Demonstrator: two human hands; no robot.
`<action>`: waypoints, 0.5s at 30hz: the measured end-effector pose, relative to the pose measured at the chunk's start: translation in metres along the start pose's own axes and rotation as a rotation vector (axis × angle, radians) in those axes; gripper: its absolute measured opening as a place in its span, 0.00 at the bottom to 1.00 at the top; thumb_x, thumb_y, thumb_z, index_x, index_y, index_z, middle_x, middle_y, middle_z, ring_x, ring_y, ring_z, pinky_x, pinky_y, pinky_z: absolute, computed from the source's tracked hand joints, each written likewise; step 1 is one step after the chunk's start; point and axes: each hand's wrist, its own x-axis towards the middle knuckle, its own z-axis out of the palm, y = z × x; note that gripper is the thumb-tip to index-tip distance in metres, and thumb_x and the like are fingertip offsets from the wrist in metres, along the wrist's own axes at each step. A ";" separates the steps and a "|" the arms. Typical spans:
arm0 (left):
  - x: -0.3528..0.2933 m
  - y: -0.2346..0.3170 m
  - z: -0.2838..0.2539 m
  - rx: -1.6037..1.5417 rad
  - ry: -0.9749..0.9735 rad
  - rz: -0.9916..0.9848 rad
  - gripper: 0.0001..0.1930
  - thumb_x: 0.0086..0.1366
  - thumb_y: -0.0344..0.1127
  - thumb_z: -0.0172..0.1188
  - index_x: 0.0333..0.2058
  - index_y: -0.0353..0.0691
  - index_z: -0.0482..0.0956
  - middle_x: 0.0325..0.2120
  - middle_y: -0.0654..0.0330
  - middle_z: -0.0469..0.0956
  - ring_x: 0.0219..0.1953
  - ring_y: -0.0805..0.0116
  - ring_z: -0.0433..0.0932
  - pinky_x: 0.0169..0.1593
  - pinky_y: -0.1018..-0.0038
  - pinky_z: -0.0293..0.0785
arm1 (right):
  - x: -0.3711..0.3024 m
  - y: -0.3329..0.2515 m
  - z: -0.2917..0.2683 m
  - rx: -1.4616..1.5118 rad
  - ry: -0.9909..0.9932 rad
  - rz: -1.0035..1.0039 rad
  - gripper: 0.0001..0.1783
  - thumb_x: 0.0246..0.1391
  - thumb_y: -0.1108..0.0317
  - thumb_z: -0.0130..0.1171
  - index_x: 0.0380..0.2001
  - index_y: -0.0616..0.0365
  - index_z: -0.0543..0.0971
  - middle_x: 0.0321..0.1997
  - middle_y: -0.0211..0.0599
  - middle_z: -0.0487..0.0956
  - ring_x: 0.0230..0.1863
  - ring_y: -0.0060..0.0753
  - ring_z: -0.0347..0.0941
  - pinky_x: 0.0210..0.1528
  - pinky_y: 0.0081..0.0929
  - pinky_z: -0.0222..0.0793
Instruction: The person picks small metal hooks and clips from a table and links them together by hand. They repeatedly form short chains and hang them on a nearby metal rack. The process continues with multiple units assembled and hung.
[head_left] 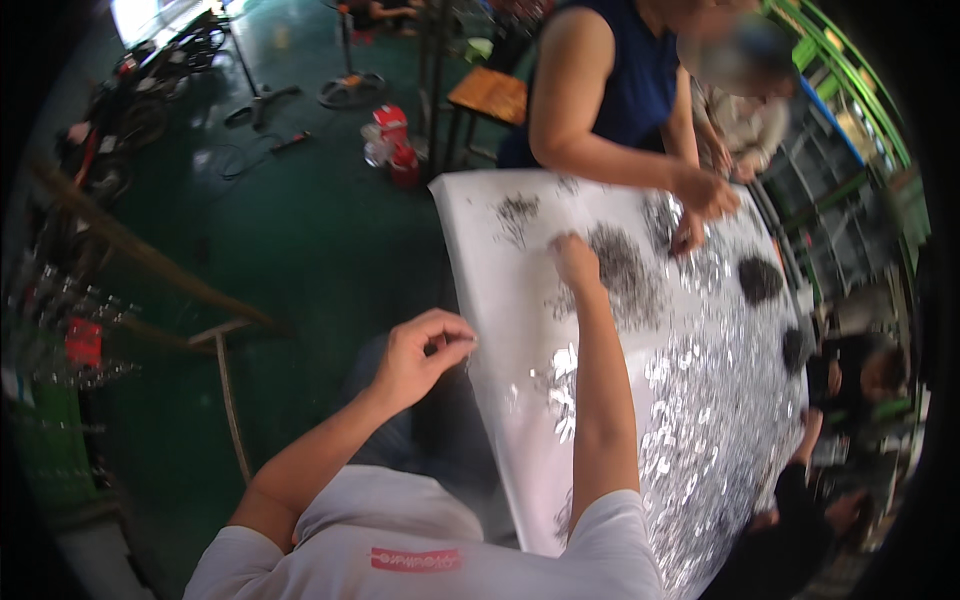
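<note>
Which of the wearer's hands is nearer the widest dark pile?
Right. The right hand is at the left of the dark pile; the left hand is farther left, by the edge of the white table.

The right hand [578, 264] is blurred. Anything in the left hand [407, 358] is too small to tell, as are pieces in the dark pile [625, 275].
</note>
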 end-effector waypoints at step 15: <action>0.016 -0.007 -0.070 0.124 0.424 0.070 0.05 0.59 0.27 0.64 0.34 0.36 0.81 0.28 0.63 0.83 0.27 0.81 0.78 0.28 0.83 0.69 | -0.037 -0.127 -0.033 1.334 -0.222 -0.094 0.05 0.53 0.76 0.62 0.33 0.63 0.77 0.28 0.32 0.78 0.25 0.21 0.73 0.27 0.17 0.68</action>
